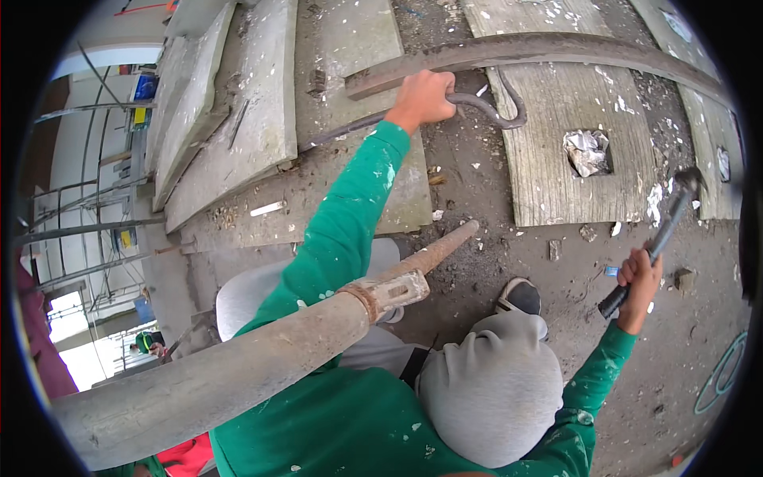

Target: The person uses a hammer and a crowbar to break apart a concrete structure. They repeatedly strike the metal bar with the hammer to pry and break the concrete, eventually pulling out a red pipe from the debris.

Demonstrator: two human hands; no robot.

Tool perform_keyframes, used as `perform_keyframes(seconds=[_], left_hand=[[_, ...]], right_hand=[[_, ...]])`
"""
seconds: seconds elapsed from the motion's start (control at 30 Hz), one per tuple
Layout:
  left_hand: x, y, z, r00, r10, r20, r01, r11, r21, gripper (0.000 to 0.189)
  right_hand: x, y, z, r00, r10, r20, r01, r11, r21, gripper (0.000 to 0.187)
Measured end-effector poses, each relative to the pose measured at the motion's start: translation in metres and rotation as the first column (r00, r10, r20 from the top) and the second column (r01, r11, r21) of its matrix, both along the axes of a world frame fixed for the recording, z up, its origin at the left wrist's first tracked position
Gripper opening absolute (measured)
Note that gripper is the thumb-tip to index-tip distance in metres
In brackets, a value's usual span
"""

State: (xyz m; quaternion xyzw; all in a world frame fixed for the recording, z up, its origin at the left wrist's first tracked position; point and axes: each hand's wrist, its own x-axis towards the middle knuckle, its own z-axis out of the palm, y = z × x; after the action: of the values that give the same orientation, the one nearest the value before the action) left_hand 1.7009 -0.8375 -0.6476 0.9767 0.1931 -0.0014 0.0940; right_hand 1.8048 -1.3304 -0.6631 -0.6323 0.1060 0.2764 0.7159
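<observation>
My left hand [422,100] is closed around a bent metal bar [486,107], which curls into a hook to the right of my fist. The bar's other end runs down-left beside the weathered boards. Just above that hand a long square steel tube [536,49] lies across the boards. Off to the right, my right hand [639,279] grips a hammer [663,229] by its black handle. The hammer's head is raised, slightly blurred, near the corner of a board [572,197] with a square hole stuffed with crumpled material.
A rusty adjustable steel prop [238,352] crosses the lower left, close to my left arm. Tilted boards [244,119] stand at upper left, beside scaffold tubes [89,226]. Debris litters the dirt floor [572,286]. A green hose [722,372] lies at far right.
</observation>
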Motion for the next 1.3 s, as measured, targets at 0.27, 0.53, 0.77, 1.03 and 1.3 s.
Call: perform_keyframes(seconds=[0.27,0.53,0.77,1.03,1.3], left_hand=[[0.018,-0.016,-0.004,0.981,-0.038,-0.188,0.027,0.998,-0.057,0.033],[0.007,-0.022,-0.012,0.988,-0.040,-0.149,0.038,0.999,-0.020,0.026],[0.000,-0.042,0.004,0.996,-0.017,-0.083,0.023,0.997,0.070,0.029],[-0.018,-0.061,0.013,0.993,0.036,-0.115,-0.030,0.998,0.056,0.031],[0.008,-0.051,-0.007,0.971,0.066,-0.229,-0.046,0.995,0.090,0.030]], right_hand=[[-0.042,-0.003,-0.018,0.981,-0.012,-0.192,0.076,0.940,0.333,0.018],[-0.014,0.014,-0.024,0.994,0.002,-0.106,-0.004,1.000,-0.012,0.014],[0.067,-0.034,-0.035,0.921,-0.383,-0.066,0.387,0.890,0.242,0.026],[0.015,0.025,-0.037,0.954,-0.282,-0.104,0.297,0.935,0.191,0.012],[0.008,0.023,-0.022,0.993,-0.057,0.105,0.068,0.993,-0.098,0.015]])
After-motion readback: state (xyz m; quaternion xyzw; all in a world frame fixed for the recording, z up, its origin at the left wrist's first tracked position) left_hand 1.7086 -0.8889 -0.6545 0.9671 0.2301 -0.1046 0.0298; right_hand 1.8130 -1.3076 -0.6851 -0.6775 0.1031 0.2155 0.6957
